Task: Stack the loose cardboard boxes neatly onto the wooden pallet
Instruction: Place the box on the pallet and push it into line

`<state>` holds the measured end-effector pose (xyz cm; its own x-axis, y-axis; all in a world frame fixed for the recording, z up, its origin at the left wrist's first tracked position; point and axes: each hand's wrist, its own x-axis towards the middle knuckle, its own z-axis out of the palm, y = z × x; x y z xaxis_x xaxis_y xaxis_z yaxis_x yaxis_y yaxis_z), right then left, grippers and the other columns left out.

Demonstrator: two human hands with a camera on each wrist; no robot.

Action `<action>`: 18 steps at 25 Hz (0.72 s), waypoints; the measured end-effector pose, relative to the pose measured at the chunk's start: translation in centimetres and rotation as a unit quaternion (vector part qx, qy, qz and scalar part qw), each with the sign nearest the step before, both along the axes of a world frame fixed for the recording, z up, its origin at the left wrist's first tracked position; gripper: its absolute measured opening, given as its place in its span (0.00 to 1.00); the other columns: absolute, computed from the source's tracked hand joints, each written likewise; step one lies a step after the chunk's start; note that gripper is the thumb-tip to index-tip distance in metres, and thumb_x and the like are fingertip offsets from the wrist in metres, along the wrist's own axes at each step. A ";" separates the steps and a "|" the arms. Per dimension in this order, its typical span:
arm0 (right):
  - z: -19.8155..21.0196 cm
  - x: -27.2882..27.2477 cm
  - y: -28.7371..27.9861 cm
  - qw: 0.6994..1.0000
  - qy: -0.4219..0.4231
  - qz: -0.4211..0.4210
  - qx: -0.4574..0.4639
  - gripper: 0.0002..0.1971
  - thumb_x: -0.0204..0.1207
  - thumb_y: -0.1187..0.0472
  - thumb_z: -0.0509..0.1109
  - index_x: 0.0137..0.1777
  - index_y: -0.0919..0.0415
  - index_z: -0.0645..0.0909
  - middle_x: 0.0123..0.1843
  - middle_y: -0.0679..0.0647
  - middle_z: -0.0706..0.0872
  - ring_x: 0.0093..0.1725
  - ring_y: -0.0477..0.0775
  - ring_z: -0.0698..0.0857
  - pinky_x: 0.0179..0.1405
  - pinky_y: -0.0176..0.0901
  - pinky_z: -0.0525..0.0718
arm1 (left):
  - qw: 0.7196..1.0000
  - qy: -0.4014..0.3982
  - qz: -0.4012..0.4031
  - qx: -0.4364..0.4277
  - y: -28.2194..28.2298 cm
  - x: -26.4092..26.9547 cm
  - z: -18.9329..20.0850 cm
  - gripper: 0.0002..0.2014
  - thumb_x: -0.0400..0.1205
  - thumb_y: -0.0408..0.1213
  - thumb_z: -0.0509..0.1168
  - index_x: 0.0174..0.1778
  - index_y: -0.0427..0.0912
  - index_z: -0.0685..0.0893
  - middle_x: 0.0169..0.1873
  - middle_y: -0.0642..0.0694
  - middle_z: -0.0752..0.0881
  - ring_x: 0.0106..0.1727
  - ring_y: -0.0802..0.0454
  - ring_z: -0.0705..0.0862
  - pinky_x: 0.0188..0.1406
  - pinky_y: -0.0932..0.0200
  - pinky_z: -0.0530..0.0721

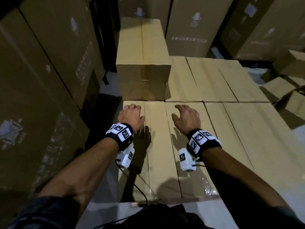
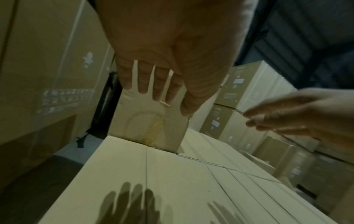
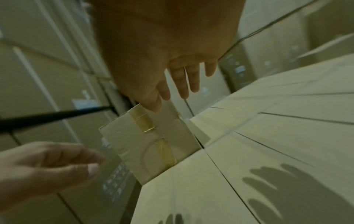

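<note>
Upright box (image 1: 143, 63) at 12 o'clock looks stiff, taped, prob bulky not heavy; grab both side faces, low. Your left hand (image 1: 131, 116) & right hand (image 1: 187, 119) hover over the flat box layer (image 1: 231, 129), fingers (image 2: 159, 84) loose, holding nothing.

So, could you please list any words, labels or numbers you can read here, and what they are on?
None is readable.
Large stacked cartons: white print and logo, too blurred to read.
Wrist bands: square black-and-white code markers, no words.
Upper box on the stack: no print visible.
</note>
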<state>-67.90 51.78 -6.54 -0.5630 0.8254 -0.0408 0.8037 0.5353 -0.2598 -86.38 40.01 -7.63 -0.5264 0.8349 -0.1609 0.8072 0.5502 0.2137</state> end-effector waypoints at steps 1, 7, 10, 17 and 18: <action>-0.2 1.3 -1.8 1.000 0.008 -0.021 -0.009 0.25 0.83 0.50 0.66 0.78 0.56 0.76 0.75 0.59 0.81 0.74 0.63 0.78 0.77 0.56 0.69 | 1.000 0.004 -0.013 0.010 -0.9 0.7 0.4 0.24 0.85 0.51 0.60 0.75 0.44 0.75 0.71 0.43 0.78 0.71 0.41 0.74 0.67 0.43 0.76; -0.6 7.2 -10.5 0.996 0.014 -0.083 -0.015 0.26 0.84 0.47 0.64 0.80 0.55 0.74 0.76 0.58 0.80 0.75 0.61 0.77 0.77 0.56 0.70 | 0.996 0.016 -0.088 0.022 -5.5 5.9 0.8 0.23 0.85 0.50 0.59 0.75 0.44 0.75 0.72 0.42 0.77 0.71 0.41 0.74 0.66 0.44 0.75; -0.2 10.7 -12.9 0.993 0.009 -0.113 -0.016 0.28 0.84 0.44 0.63 0.81 0.54 0.72 0.78 0.57 0.78 0.76 0.61 0.75 0.77 0.56 0.70 | 0.991 0.024 -0.127 0.033 -6.8 9.0 1.1 0.23 0.86 0.50 0.58 0.75 0.45 0.74 0.73 0.43 0.76 0.73 0.42 0.72 0.68 0.45 0.74; 0.2 22.3 -15.5 0.977 0.024 -0.210 -0.021 0.29 0.84 0.41 0.61 0.82 0.52 0.71 0.80 0.56 0.76 0.78 0.60 0.73 0.78 0.57 0.69 | 0.969 0.034 -0.231 0.076 -6.4 19.9 2.0 0.24 0.86 0.50 0.58 0.77 0.45 0.72 0.77 0.45 0.73 0.78 0.44 0.68 0.73 0.47 0.69; 0.1 24.7 -15.8 0.974 0.028 -0.225 -0.021 0.29 0.84 0.41 0.61 0.82 0.52 0.71 0.80 0.55 0.75 0.78 0.60 0.73 0.78 0.57 0.69 | 0.964 0.036 -0.251 0.077 -6.0 22.3 1.8 0.24 0.86 0.50 0.58 0.78 0.45 0.72 0.78 0.44 0.72 0.79 0.44 0.67 0.73 0.47 0.68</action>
